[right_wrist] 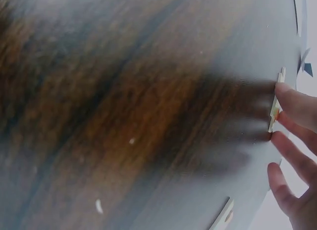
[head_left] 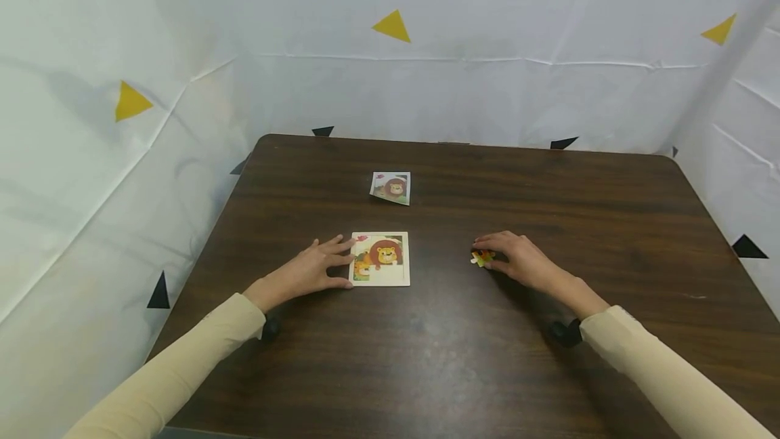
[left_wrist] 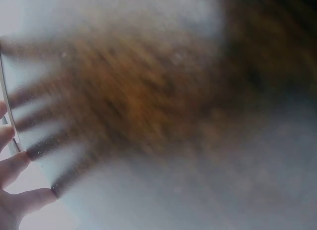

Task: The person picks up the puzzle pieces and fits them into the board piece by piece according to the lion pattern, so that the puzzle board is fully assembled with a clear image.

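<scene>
A square jigsaw puzzle board point(head_left: 390, 278) with a pale frame lies on the table, showing a lion and part of a smaller yellow animal; its lower right area is bare and pale. My left hand point(head_left: 311, 267) is spread at the board's left side, fingertips on or against its edge. Over in the left wrist view, those fingers point(left_wrist: 30, 200) reach the thin board edge point(left_wrist: 7, 91). To the right of the board, my right hand point(head_left: 518, 259) holds a green and orange puzzle piece point(head_left: 481, 258) between thumb and fingers, close to the tabletop. The piece point(right_wrist: 275, 103) appears edge-on in the right wrist view.
Behind the board lies a small picture card point(head_left: 391, 187) of the same lion, one corner curled up. The dark wooden table point(head_left: 439, 351) has white sheeting point(head_left: 487, 12) along its back and sides, marked with yellow and black triangles.
</scene>
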Motion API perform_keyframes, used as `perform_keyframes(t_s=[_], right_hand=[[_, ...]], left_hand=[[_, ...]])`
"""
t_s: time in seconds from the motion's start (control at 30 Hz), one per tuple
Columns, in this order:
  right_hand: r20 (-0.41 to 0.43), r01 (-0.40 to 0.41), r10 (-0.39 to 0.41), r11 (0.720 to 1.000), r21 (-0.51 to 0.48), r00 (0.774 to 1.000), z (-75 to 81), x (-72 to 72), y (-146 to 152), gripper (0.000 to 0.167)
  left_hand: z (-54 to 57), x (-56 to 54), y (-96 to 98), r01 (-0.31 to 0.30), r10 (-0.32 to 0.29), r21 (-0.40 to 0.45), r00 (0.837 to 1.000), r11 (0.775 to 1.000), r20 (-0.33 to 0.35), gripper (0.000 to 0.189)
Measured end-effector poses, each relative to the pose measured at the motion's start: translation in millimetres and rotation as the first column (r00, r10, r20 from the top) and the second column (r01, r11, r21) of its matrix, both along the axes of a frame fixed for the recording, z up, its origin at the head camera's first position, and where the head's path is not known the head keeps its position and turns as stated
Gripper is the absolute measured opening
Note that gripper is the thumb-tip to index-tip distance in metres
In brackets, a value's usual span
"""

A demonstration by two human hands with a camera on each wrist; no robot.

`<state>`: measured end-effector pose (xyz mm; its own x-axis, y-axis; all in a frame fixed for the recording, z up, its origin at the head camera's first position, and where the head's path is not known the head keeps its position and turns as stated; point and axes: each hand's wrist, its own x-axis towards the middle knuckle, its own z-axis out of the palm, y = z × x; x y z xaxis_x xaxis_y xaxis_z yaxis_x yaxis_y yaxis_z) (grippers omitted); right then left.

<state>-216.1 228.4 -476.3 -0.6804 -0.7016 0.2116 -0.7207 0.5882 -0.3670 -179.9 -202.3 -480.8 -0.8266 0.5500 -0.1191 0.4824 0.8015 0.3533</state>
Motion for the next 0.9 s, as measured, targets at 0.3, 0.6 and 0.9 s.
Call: perform_keyframes(t_s=[0.3, 0.6, 0.9], right_hand=[[-0.041, -0.092, 0.090, 0.993, -0.068, 0.995, -0.2, -0.2, -3.8, 0.044], [-0.156, -0.096, 0.081, 0.992, -0.086, 0.984, -6.8, 3.2, -2.3, 0.040], [-0.256, -0.108, 0.100, 0.994, -0.018, 0.962, -9.4, 3.3, -1.1, 0.033]], left_hand=[[-1.9, 3.6, -4.1, -0.011, 0.011, 0.011, 1.000, 1.000, -0.012, 0.066], [0.6, 4.8, -1.6, -0.002, 0.002, 0.011, 1.000, 1.000, -0.013, 0.066], [0.1, 1.4, -0.9, 0.025, -0.024, 0.039, 0.999, 0.999, -0.025, 0.064]])
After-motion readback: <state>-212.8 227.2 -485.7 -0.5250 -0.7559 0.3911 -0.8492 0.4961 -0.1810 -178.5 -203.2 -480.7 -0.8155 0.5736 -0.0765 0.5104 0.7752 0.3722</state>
